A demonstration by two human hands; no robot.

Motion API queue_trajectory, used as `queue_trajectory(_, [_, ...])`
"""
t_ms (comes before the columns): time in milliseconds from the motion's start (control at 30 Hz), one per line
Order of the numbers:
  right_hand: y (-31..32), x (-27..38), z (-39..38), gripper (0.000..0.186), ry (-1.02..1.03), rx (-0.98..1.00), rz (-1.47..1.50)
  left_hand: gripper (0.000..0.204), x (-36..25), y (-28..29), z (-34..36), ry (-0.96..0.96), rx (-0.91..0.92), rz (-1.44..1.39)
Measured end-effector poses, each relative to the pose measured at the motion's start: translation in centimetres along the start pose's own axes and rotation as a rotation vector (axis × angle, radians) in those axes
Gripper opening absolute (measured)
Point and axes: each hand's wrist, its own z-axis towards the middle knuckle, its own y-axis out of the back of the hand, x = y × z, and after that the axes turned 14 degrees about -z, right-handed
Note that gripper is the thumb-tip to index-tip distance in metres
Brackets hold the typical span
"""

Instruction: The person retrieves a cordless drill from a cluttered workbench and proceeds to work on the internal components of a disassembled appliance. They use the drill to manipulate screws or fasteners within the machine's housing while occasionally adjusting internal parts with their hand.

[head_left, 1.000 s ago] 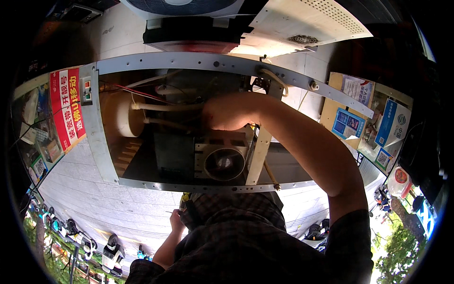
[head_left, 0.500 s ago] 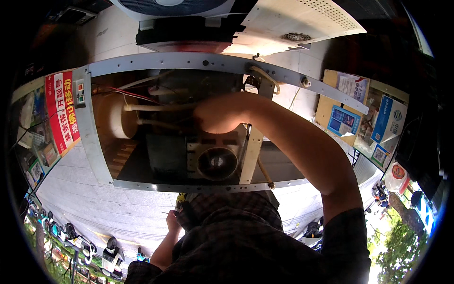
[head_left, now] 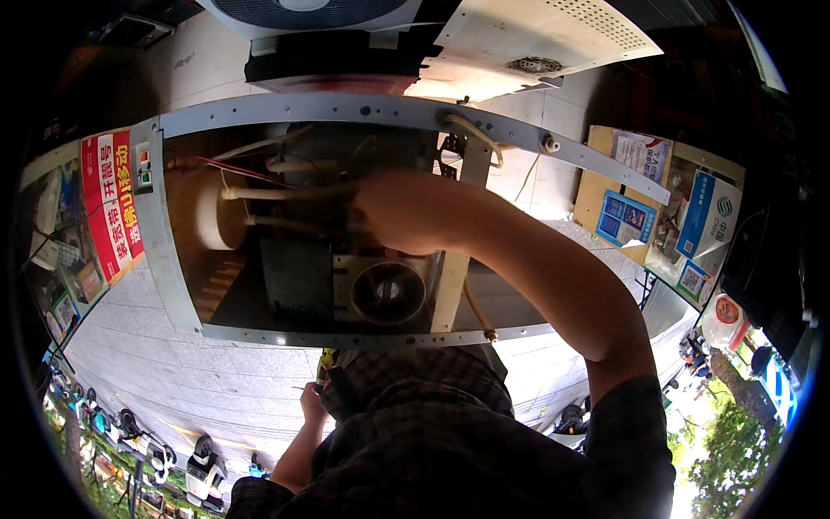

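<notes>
My right hand [head_left: 398, 212] reaches from the right into an open metal-framed appliance [head_left: 285, 111]. Its fingers are lost in the dark interior and smeared, so their grip does not show. Pale hoses [head_left: 277, 194] run from a round cream-coloured tank [head_left: 207, 212] toward that hand. Just nearer to me than the hand is a metal bracket with a round opening [head_left: 389, 291]. Down by my body, on the near side of the frame, my left hand [head_left: 312, 403] is closed. A thin dark tip pokes out beside it, and a yellow-and-black object [head_left: 327, 362] shows just above; what it holds is unclear.
Behind the frame lie a perforated metal panel [head_left: 527, 39] and a large appliance with a round grille [head_left: 307, 10]. Glass display cases flank it, one with a red sign [head_left: 112, 203], the other with a blue one [head_left: 707, 214]. A loose hose [head_left: 477, 311] hangs at the frame's right.
My right hand has shifted slightly nearer and turned inside the appliance, with the forearm lower. The left hand stays by my body. The whole view has moved a little.
</notes>
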Motion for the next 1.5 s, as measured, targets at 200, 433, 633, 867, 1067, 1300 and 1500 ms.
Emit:
queue_trajectory(200, [-1.2,-1.1,-10.7,0.02,0.052,-0.485,0.332,0.063,-0.4,-0.8,0.0,0.176,-0.027,-0.283])
queue_trajectory(433, [-10.3,0.9,-16.5,0.034,-0.002,-0.291,0.84,0.065,-1.5,-1.9,0.8,0.22,-0.109,-0.263])
queue_trajectory(633, [-15.5,3.4,-16.4,0.03,0.166,-0.192,0.683,0.067,-1.6,-5.2,-1.4,0.369,-0.183,-0.525])
queue_trajectory(867, [-14.0,4.8,-13.8,0.054,0.207,-0.858,-0.192,0.071,1.0,-13.1,-5.1,0.548,-0.223,-0.816])
queue_trajectory(1067, [-11.5,5.3,-9.2,0.095,0.218,-0.909,-0.494,0.074,2.7,-16.7,-6.7,0.439,-0.278,-0.472])
queue_trajectory(1300, [-11.0,5.4,-6.9,0.106,0.116,-0.808,-0.51,0.072,4.6,-17.6,-7.9,0.353,-0.249,-0.309])
queue_trajectory(1500, [-10.3,5.3,-6.6,0.103,0.138,-0.767,-0.47,0.07,4.8,-16.6,-7.5,0.391,-0.224,-0.382])
